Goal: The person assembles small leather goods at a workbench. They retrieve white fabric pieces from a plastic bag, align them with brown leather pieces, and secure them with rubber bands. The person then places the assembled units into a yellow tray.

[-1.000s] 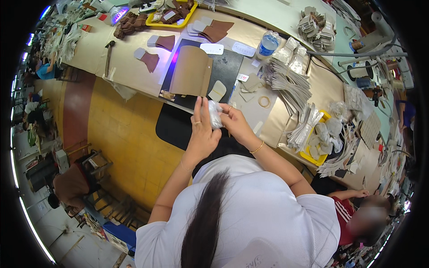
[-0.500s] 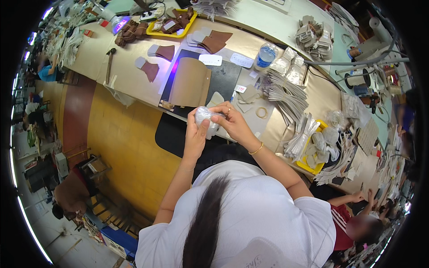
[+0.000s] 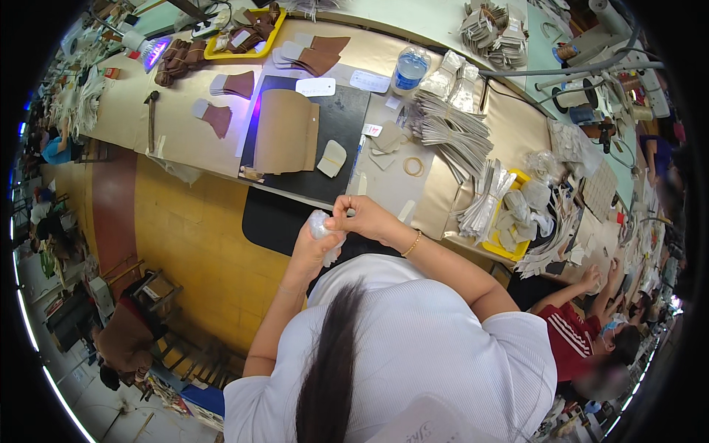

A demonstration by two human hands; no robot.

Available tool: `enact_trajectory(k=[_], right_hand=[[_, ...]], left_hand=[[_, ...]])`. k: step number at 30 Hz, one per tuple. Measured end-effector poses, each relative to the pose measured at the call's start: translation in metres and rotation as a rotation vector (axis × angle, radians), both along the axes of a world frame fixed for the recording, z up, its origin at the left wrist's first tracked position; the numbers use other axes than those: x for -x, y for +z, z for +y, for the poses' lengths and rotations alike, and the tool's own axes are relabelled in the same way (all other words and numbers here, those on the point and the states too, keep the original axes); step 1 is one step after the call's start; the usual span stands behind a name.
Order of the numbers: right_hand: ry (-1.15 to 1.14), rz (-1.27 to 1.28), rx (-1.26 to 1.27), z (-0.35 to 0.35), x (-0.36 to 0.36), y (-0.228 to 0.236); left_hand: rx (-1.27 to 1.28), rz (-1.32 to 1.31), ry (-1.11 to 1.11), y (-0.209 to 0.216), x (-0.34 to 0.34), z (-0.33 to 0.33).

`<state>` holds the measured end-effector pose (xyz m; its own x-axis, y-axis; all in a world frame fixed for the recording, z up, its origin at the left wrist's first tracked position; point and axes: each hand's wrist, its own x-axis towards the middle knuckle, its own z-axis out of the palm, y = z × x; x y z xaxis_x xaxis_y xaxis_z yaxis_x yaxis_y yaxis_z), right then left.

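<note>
A crumpled clear plastic bag (image 3: 319,224) is bunched up in my left hand (image 3: 307,249), with the fingers wrapped round it. What the bag contains, if anything, cannot be made out. Against its upper right side, my right hand (image 3: 365,220) pinches with thumb and forefinger at the plastic. Both hands are in front of my body, just off the table's near edge. Beyond them on a black board (image 3: 347,111) lie a brown folded sheet (image 3: 284,133) and a small banded stack of pale pieces (image 3: 332,158).
A hammer (image 3: 153,122) lies at the table's left. Brown cut pieces (image 3: 216,118) and a yellow tray (image 3: 210,52) are farther back. Right of the board are a water bottle (image 3: 410,70), a tape ring (image 3: 413,167), grey strip bundles (image 3: 454,133) and another yellow tray (image 3: 498,249). A co-worker (image 3: 569,332) sits at right.
Both hands have come down and nearer my body with the plastic bag. My right fingers have shifted from spread over the bag to a pinch at its side. The view has shifted slightly.
</note>
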<state>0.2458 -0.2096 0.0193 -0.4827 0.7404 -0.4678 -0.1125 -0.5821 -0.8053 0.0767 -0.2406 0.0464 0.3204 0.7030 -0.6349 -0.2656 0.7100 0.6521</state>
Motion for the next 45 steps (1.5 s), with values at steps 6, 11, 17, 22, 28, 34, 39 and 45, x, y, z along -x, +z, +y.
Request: enact_trajectory(k=[6,11,17,22,28,34,39,45], right_hand=[[-0.132,-0.565,-0.326,0.010,-0.040,-0.039],[-0.450,-1.159,-0.459,0.012,-0.129,-0.141],[-0.436,-1.271,-0.444,0.019,-0.139,-0.169],[-0.333,-1.160,-0.267,0.026,-0.157,-0.174],[-0.435,-0.699,-0.136,0.022,-0.174,-0.149],[-0.635,-0.265,0.111,0.024,-0.168,-0.122],[-0.611,0.097,0.049,0.026,-0.123,-0.068],[0.179,-0.614,-0.514,0.023,-0.072,-0.020]], left_hand=[[-0.203,0.073,0.228,-0.013,-0.018,-0.001],[-0.073,0.016,0.104,-0.007,-0.012,0.016],[0.001,-0.014,0.001,-0.013,-0.009,0.020],[0.114,-0.372,0.258,-0.018,-0.009,0.015],[0.041,-0.283,0.172,-0.022,0.005,0.016],[-0.054,-0.004,0.060,-0.029,0.009,0.016],[-0.116,0.065,0.132,-0.031,-0.004,0.011],[-0.280,0.329,-0.075,-0.060,-0.018,0.020]])
